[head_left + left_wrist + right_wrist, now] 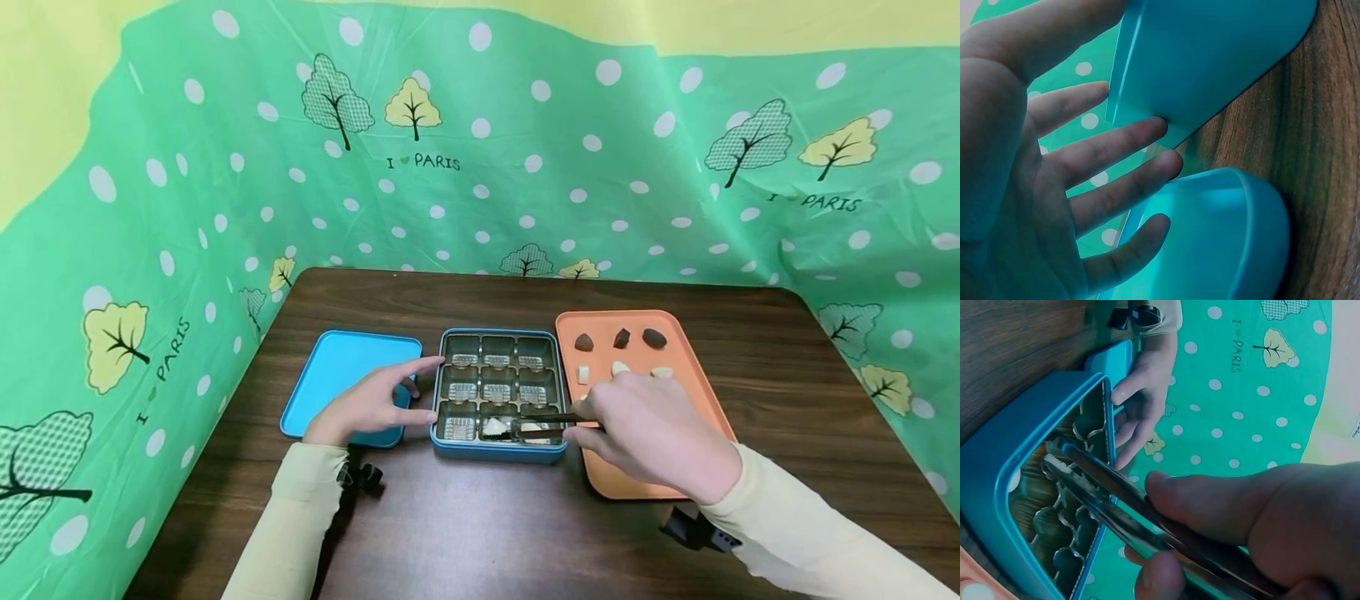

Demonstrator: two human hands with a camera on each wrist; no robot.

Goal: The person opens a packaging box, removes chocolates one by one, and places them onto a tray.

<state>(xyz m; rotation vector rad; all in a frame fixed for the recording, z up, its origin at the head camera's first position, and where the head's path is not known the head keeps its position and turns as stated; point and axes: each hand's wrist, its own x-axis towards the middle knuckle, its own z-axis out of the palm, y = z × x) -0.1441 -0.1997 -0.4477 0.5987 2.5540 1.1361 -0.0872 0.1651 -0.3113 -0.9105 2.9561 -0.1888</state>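
A blue box stands in the middle of the table, with a sectioned insert of small compartments inside. My right hand grips metal tongs between thumb and fingers, reaching in from the right. The tong tips are down in the front-middle compartment, at a white piece; whether they clasp it I cannot tell. Another whitish piece lies in the front-right compartment, partly hidden by the tongs. My left hand is spread at the box's left side, thumb and forefinger extended to its edge.
To the right lies an orange tray bearing dark pieces in a back row and white pieces in front; my right hand covers part of it. A shallow blue lid lies left, partly under my left hand. Patterned cloth hangs behind the table.
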